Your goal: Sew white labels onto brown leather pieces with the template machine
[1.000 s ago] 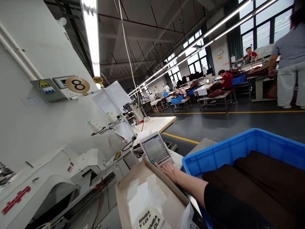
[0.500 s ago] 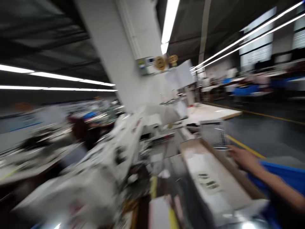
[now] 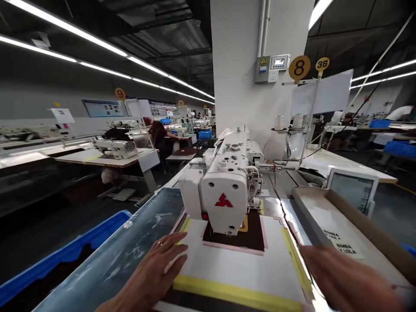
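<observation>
A white sewing machine (image 3: pixel 227 186) with a red logo stands in front of me. Under its head a dark brown fabric piece (image 3: pixel 250 232) lies inside a white template (image 3: pixel 240 268) with yellow tape edges. My left hand (image 3: pixel 156 268) rests flat on the template's left edge, fingers stretched out and open. My right hand (image 3: pixel 341 277) is at the template's right edge, smeared by motion, so its fingers cannot be read.
A cardboard box (image 3: pixel 351 236) with printed labels sits to the right, beside a touch screen panel (image 3: pixel 352 190). A blue bin (image 3: pixel 74 251) is at the lower left. Behind the machine rise a white pillar (image 3: pixel 240 65) and thread cones (image 3: pixel 279 122). Another person sits far left.
My view swung left from the screen and blue bin to the sewing machine. My right hand left the screen and came to the template. My left hand came into view on the template.
</observation>
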Available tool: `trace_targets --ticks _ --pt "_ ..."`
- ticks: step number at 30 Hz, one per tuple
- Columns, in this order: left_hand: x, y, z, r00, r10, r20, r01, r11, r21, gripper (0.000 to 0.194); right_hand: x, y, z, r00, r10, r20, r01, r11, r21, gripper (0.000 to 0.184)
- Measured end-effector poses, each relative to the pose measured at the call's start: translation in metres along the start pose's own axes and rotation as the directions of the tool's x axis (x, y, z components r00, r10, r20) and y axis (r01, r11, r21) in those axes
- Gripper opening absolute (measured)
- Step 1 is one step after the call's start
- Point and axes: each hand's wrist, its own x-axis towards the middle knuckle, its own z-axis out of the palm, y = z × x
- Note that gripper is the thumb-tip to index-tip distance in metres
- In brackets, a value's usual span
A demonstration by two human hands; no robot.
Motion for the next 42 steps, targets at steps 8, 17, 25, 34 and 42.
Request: trace_targets --ticks 8,17,25,34,42 --pt "0.028 -0.016 0.026 0.998 0.06 0.017 -0.059 0.996 -0.067 0.029 0.027 -0.045 0.099 0.982 0.022 0.189 -0.01 0.998 -0.06 0.026" --pt "0.025 -0.032 0.038 0.998 0.058 0.023 -0.057 0.996 -0.063 0.028 0.013 -0.032 0.096 0.976 -0.048 0.212 0.081 0.986 -0.148 0.028" --pt "0.02 -0.024 0.037 0.997 0.055 0.057 -0.049 0.994 -0.103 0.029 0.016 -0.035 0.094 0.975 -0.054 0.213 0.086 0.986 -0.144 0.029" --pt "0.02 -0.022 0.036 0.998 0.05 0.035 -0.046 0.992 -0.117 0.028 0.012 -0.035 0.097 0.968 -0.032 0.248 0.067 0.989 -0.133 0.029" --pt "0.02 -0.022 0.037 0.997 0.073 0.0 -0.072 0.991 -0.111 0.03 0.014 -0.036 0.095 0.96 0.003 0.282 0.027 0.994 -0.102 0.027"
